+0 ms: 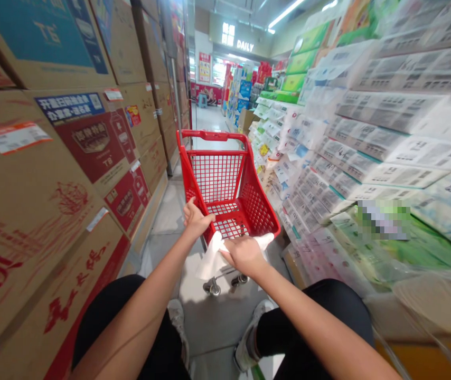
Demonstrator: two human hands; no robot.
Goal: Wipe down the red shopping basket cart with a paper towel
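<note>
A red plastic shopping cart [260,208] stands in the aisle in front of me, and no goods show in its basket. Its handle is at the far side. My left hand [197,219] grips the left side of the near rim, thumb over the edge and fingers against the outer wall. At the middle of the near rim, my right hand [245,255] presses a white cloth or wipe [209,259] against the plastic. The cloth hangs down on the left and sticks out a little on the right. My right fingertips are partly hidden.
Stacked cardboard cartons [15,174] line the left side. Packs of tissue paper [344,158] are piled along the right, close to the cart. A blurred object [384,219] lies on a green pack there. Beyond, a small blue stool [202,100] stands in the aisle.
</note>
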